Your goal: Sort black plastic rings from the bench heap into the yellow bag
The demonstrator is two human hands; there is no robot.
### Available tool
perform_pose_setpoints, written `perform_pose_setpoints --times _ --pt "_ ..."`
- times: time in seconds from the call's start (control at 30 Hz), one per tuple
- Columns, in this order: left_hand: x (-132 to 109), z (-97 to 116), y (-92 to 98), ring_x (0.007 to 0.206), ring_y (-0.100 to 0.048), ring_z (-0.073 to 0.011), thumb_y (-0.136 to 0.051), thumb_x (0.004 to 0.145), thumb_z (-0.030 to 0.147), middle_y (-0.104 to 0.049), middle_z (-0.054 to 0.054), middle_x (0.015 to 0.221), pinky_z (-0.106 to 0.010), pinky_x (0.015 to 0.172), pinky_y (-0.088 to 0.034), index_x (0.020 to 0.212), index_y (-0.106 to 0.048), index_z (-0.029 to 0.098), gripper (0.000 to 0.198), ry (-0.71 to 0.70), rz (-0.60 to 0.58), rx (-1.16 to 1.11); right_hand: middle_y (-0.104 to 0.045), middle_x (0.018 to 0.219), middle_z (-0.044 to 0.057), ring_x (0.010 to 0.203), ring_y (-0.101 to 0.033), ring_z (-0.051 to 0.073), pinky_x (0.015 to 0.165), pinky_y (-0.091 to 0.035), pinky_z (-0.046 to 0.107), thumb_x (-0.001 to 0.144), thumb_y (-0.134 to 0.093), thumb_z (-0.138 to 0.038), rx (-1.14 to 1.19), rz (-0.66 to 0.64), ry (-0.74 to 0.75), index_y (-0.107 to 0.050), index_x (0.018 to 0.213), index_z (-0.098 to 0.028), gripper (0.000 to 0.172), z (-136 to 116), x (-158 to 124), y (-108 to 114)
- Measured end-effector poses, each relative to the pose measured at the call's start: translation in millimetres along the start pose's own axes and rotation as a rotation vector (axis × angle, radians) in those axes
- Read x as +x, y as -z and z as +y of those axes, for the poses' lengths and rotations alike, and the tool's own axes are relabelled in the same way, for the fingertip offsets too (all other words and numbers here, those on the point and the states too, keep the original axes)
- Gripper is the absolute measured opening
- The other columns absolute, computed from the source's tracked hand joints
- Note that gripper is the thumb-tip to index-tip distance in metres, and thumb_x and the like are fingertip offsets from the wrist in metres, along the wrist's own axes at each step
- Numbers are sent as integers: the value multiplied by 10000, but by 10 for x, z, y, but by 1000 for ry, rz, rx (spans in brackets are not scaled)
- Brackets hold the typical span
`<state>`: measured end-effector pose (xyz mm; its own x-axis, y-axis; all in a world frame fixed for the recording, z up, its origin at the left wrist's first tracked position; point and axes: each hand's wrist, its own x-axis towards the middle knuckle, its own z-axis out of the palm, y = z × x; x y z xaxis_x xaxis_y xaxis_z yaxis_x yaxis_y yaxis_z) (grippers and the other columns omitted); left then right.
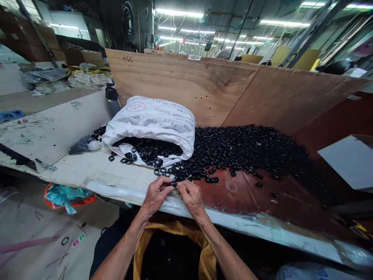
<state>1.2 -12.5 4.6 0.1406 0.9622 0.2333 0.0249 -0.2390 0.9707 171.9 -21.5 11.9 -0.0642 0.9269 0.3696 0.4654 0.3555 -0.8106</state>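
Observation:
Over the front edge of the table, my left hand and my right hand meet with their fingertips pinched together. A small black ring is caught between the fingers of both hands. Just beyond them lie loose black rings like it. A white woven sack rests on its side behind, its mouth facing me, and black rings spill out of it. To the right spreads a large heap of the same black rings. Between my forearms hangs an open yellow bag with a dark inside.
A tall plywood board closes off the back of the table. A white box stands at the right. At the left are a knotted dark plastic bag and, lower down, an orange basket with teal plastic in it.

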Motion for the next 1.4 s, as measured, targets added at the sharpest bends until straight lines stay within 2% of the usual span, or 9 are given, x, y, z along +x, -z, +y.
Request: perform_pose_setpoints --times 0.3,0.5,0.63,0.8,0.93,1.03,1.1,1.27,1.4 --pt "18 2 27 849 -668 -178 -733 819 324 -715 -51 908 -291 783 -556 963 -722 159 220 7 -32 -43 -677 829 35 642 -634 154 601 -509 256 884 -599 -330 224 -67 -45 -692 962 -190 185 46 -40 -21" --pt "-277 174 18 953 -677 -194 -644 921 220 -724 -70 997 -322 882 -546 1026 -711 186 128 -207 -128 205 -500 598 -53 481 -426 93 442 -322 204 802 -657 -383 390 -146 -306 -614 846 -193 200 -175 -277 99" --pt "-613 102 -21 1048 -684 -200 -557 955 111 -714 -86 1095 -331 912 -567 1153 -654 206 240 -436 -118 361 -391 473 -95 416 -265 63 401 -165 198 735 -685 -419 606 -227 -649 -535 739 -200 266 -379 -489 133" --pt "-817 138 29 1076 -673 -192 -498 961 46 -699 -98 1151 -323 913 -571 1209 -608 212 318 -564 -184 481 -404 483 -83 415 -255 60 409 -112 216 655 -714 -407 695 -346 -862 -506 643 -202 292 -423 -588 169" --pt "-633 351 202 904 -691 -178 -621 924 177 -703 -51 991 -282 810 -568 1029 -658 212 116 -324 -361 491 -464 499 -37 460 -383 104 461 -258 238 776 -644 -420 239 -378 -604 -546 602 -193 302 -293 -455 264" --pt "-302 297 321 690 -648 -153 -657 872 242 -651 -27 901 -283 676 -546 956 -666 194 97 -123 20 610 -605 745 27 683 -564 168 621 -398 260 822 -602 -249 -186 -112 -220 -658 831 -173 95 -147 -246 257" --pt "-73 160 365 628 -621 -134 -645 827 172 -646 -37 996 -300 684 -545 1058 -665 194 232 -85 156 691 -630 945 65 802 -603 191 674 -421 267 824 -571 -143 -376 -43 -86 -660 1056 -177 251 -45 -114 190" --pt "198 -111 376 854 -659 -184 -578 800 49 -670 -36 1094 -326 861 -523 1087 -678 233 355 -188 17 743 -591 999 63 721 -590 165 595 -388 255 899 -574 -135 -596 -63 -70 -662 1019 -189 159 167 12 -12" --pt "158 -143 384 770 -626 -154 -652 829 136 -667 -14 1002 -290 791 -513 1066 -697 236 262 -157 -6 612 -569 1010 64 738 -592 161 618 -415 253 903 -582 -134 -553 -9 -16 -643 942 -181 87 224 -18 -43"
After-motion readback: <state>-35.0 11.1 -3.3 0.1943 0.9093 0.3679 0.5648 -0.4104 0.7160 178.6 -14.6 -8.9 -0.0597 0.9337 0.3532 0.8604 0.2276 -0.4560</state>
